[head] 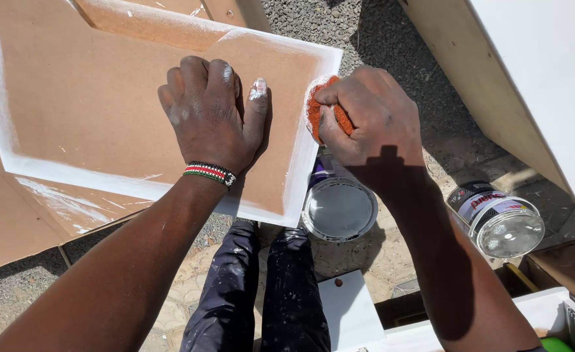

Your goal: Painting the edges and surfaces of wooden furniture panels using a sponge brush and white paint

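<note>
- Left hand (208,114) flat, fingers together, pinning board (92,98).
- Right hand (372,117) pinches orange sponge (323,117) at board's right edge.
- Keep strokes light along white edge; can (338,207) sits near.

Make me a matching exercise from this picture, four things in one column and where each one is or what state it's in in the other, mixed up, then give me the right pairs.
Things
1. left hand
2. orange sponge
3. open paint can
4. clear jar

Places or states
A. on the ground beneath the board's near corner
B. pressed flat on the brown board
C. on the ground at the far right, beside the right forearm
D. squeezed in the right hand at the board's white edge

Pairs: 1-B, 2-D, 3-A, 4-C
</note>
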